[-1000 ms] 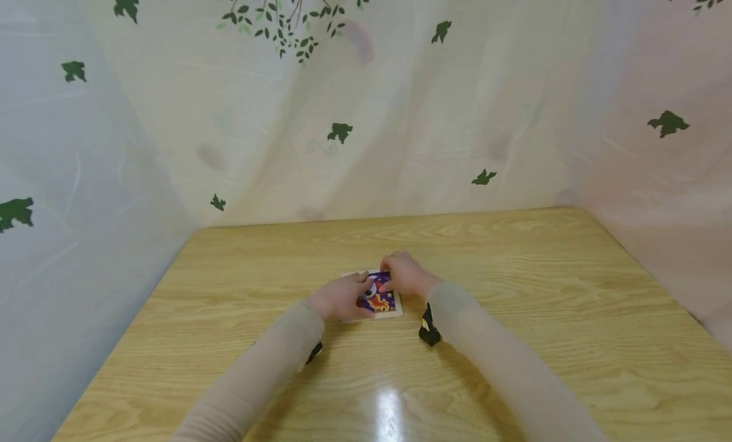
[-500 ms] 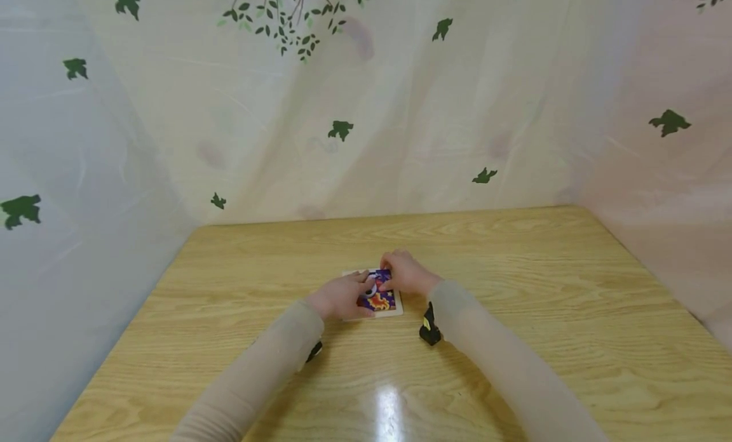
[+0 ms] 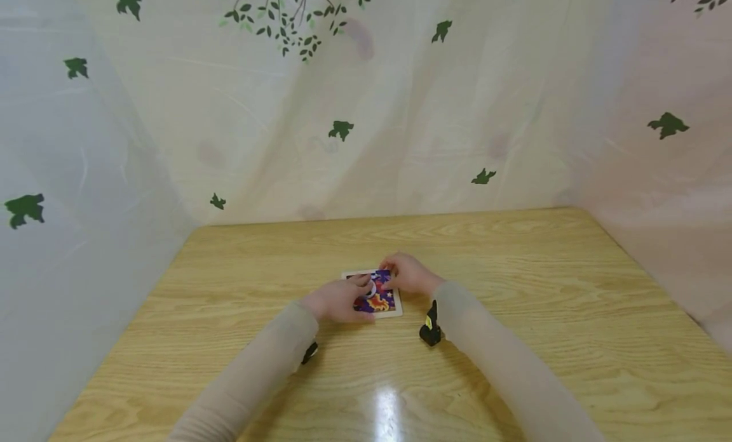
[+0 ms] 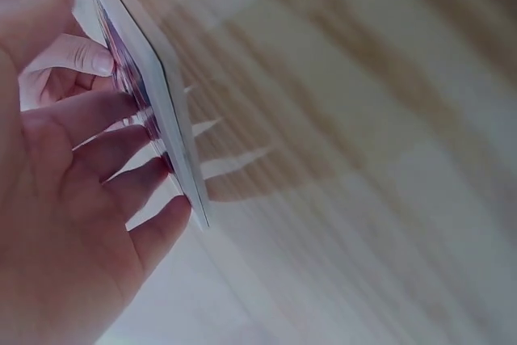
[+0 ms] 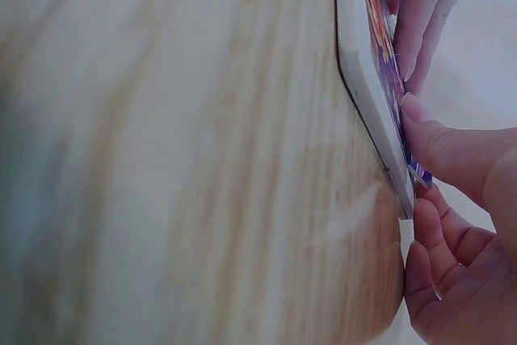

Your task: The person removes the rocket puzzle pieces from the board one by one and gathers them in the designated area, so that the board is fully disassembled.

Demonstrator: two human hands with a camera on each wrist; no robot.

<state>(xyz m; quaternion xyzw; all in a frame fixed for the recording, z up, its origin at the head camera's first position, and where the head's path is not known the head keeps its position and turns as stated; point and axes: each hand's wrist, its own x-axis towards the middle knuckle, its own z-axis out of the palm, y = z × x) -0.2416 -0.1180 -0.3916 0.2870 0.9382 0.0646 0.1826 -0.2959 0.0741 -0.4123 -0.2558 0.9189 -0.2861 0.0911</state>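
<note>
left hand [image 3: 340, 300] edged leftward on picture board [image 3: 380, 302]

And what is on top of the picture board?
On the picture board, the left hand rests its fingers and the right hand its thumb; what they cover cannot be seen.

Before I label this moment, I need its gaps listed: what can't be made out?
Board, lower left corner: head view, hidden by the left hand.
Board, one end: left wrist view, cut off by the top edge.
Printed picture: wrist views, too slanted to read.
Table, left side: right wrist view, blurred.
</note>
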